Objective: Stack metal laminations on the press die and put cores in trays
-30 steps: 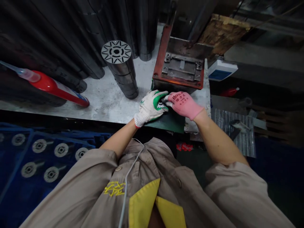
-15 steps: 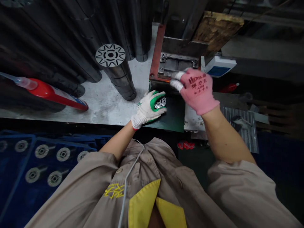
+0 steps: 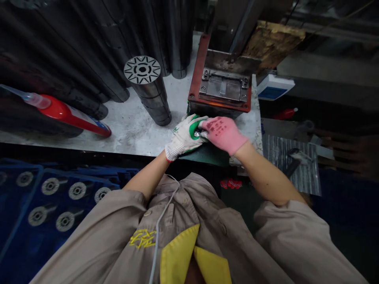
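My left hand, in a white knit glove with a green palm, curls around a small slotted metal disc just in front of the press die. Most of the disc is hidden by my fingers. My right hand, in a pink glove, reaches in from the right with its fingertips against the disc. Whether it grips the disc is hidden. Both hands are above a dark green mat at the steel bench's front edge.
A red-framed die block stands just beyond my hands. To the left are a stacked slotted steel core and a red adhesive bottle. Dark steel cylinders stand behind them. A blue tray holds several metal discs at lower left.
My right hand has come back down and left from above the die block to the disc. My left hand stays around the disc, with slightly more of the disc covered.
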Action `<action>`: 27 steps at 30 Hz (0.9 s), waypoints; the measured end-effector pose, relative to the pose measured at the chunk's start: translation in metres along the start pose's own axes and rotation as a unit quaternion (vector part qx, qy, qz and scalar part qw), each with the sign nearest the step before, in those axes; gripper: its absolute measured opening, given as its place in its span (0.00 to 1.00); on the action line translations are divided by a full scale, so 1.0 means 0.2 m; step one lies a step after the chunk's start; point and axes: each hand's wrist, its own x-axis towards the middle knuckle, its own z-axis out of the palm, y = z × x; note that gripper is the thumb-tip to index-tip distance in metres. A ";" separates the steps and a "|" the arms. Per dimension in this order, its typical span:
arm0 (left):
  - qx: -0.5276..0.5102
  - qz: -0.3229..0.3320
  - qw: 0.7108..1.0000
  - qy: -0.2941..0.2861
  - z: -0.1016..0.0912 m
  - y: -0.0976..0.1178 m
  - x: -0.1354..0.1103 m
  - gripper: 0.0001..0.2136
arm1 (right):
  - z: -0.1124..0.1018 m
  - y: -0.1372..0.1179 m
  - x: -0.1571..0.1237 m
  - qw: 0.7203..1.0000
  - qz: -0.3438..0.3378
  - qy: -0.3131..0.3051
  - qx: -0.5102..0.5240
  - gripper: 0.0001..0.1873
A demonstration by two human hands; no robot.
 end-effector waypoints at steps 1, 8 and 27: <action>-0.023 -0.010 1.000 0.018 0.01 0.01 0.00 0.29 | -0.03 0.04 -0.01 0.999 0.023 0.043 0.011 0.19; 0.014 -0.076 0.995 0.058 0.05 0.08 0.05 0.24 | -0.14 0.25 0.09 0.961 0.159 0.225 -0.004 0.31; 0.019 -0.041 0.996 0.072 0.03 0.03 -0.02 0.38 | -0.09 0.21 0.01 0.985 0.070 0.159 -0.005 0.19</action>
